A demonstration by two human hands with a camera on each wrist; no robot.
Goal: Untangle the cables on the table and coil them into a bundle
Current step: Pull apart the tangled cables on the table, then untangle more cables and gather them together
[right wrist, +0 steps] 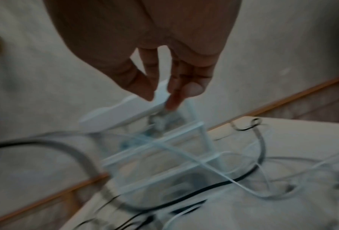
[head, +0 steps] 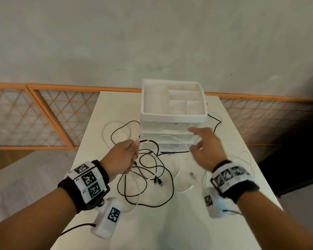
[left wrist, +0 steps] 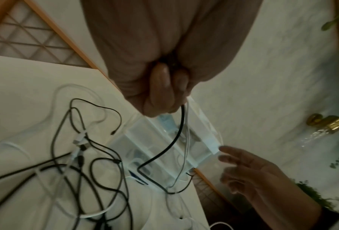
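A tangle of black cables [head: 153, 170] and thin white cables [head: 178, 177] lies on the middle of the white table [head: 170, 226]. My left hand [head: 134, 150] is raised over the tangle's left side, fist curled round a black cable [left wrist: 172, 140] and a white cable [left wrist: 186, 140] that hang from it. The white cable arcs right across the drawer fronts. My right hand [head: 197, 139] hovers blurred before the drawers, fingers [right wrist: 172, 93] spread and straight, holding nothing. A loose plug [head: 192, 175] lies near the right wrist.
A white drawer organizer [head: 173, 116] with an open compartment tray on top and clear drawers stands at the table's far middle, cables running around both its sides. Orange-framed lattice panels [head: 49, 114] line the wall behind. The table's left and right edges drop off close by.
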